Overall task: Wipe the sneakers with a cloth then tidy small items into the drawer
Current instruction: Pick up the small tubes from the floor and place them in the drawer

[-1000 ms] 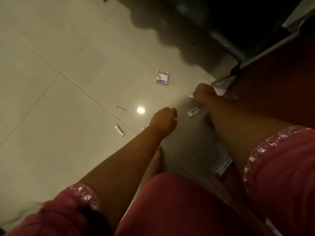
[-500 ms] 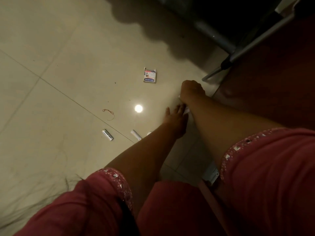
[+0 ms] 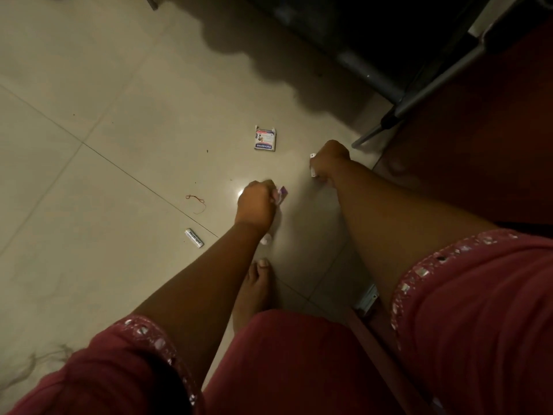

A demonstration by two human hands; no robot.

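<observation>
Small printed box (image 3: 265, 139) and silver tube (image 3: 194, 237) (both flat) on floor tiles (image 3: 89, 100)

Two printed words can be read, both on small things lying on the tiled floor (image 3: 104, 175). The silver battery (image 3: 194, 237), at about nine o'clock from the picture's middle, carries "Heybright" in dark letters along its length. The small flat box (image 3: 265, 139), up at about twelve o'clock, has a blue band along its lower edge with white lettering seen upside down; it appears to read "Hansaplast". The finer print and the little picture on that box are too small to make out.
</observation>
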